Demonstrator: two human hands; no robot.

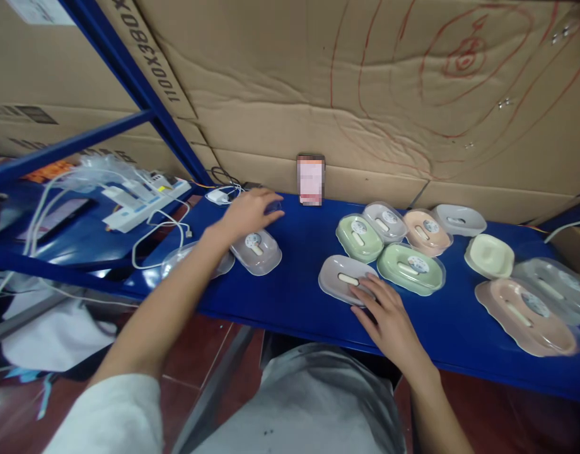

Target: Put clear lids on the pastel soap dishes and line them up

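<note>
1. Nearest the camera is the person's grey shirt (313, 403), soft cloth, with white sleeves at the arms.
2. The biggest thing is one long blue shelf (299, 296). It is flat, smooth and shiny like painted metal.
3. Behind it stand big brown cardboard sheets (318, 94), creased, with red lines drawn on them.
4. One white power strip (145, 200) lies far left, long and boxy, with white wires looping around it.
5. On the right lie nine oval soap boxes, smooth plastic, most with see-through lids. I count two pink: a large one (526, 315) and a small one (427, 231). Two are green (410, 268) and (359, 237). One is cream (489, 255). Four are grey or clear, one of them at the far right edge (555, 287).
6. The right hand (389, 312) lies flat with fingers spread apart. Its fingertips touch the near edge of a grey soap box (344, 279) in the middle of the shelf.
7. The left hand (249, 211) reaches out, fingers loosely curled over something clear at the back of the shelf. I cannot tell if it grips. Just in front of it sits another grey soap box (256, 251), and one clear lid (195, 258) lies under the arm.
8. One small phone (311, 180) leans upright against the cardboard.
</note>
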